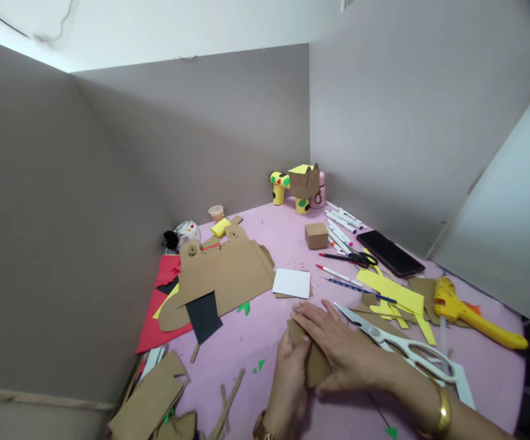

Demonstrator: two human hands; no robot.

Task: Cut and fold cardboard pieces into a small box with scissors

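Observation:
A small brown cardboard piece (pixel 317 365) lies between my two hands near the front of the pink table. My left hand (pixel 289 370) grips its left edge with closed fingers, the thumb over the top. Across its upper side lies my right hand (pixel 338 345), fingers stretched out and pressing on it; part of the cardboard is hidden beneath. Just beyond my fingertips sits a white square card (pixel 291 283) on a brown one. White-handled scissors (pixel 397 342) rest right beside my right wrist, blades pointing away to the left.
Cut cardboard (pixel 228 269) and black paper (pixel 204 316) lie left. A small cardboard box (pixel 316 236), markers (pixel 341 235), black scissors (pixel 361 259) and a phone (pixel 389 252) are behind right. A yellow glue gun (pixel 475 315) lies far right. A yellow animal model (pixel 295 183) stands in the corner.

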